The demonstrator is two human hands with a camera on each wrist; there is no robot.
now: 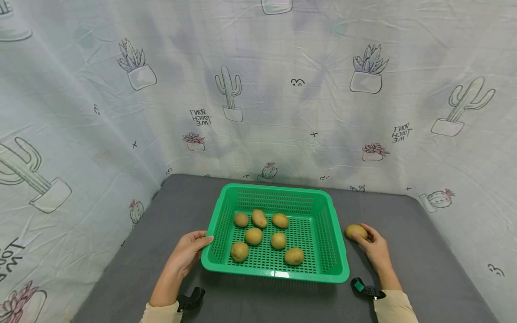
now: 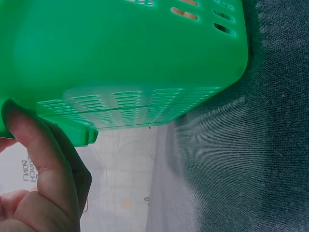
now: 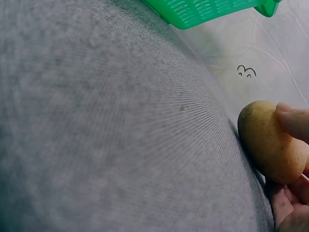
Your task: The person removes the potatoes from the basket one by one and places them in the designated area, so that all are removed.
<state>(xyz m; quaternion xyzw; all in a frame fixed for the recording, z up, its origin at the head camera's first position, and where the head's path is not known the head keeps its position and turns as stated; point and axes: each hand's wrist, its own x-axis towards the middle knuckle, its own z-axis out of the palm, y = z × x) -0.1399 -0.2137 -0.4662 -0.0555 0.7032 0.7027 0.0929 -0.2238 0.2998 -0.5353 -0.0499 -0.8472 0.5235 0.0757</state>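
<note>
A green plastic basket (image 1: 278, 273) with slotted walls stands in the middle of the head view, several potatoes (image 1: 253, 236) spread over its floor. My left hand (image 1: 190, 251) grips the basket's left rim, thumb on top; in the left wrist view its curled fingers (image 2: 48, 159) show under the rim beside the green wall (image 2: 145, 58). To the right of the basket, my right hand (image 1: 374, 251) holds a single potato (image 1: 355, 231) between thumb and fingers. The right wrist view shows this potato (image 3: 270, 140) close over the grey cloth, gripped from the right.
Grey cloth (image 1: 161, 215) covers the table beneath the basket. Behind and at both sides hangs a pale curtain (image 1: 274, 112) printed with potted cacti. Black wrist straps (image 1: 191, 299) sit on both wrists, below light sleeves.
</note>
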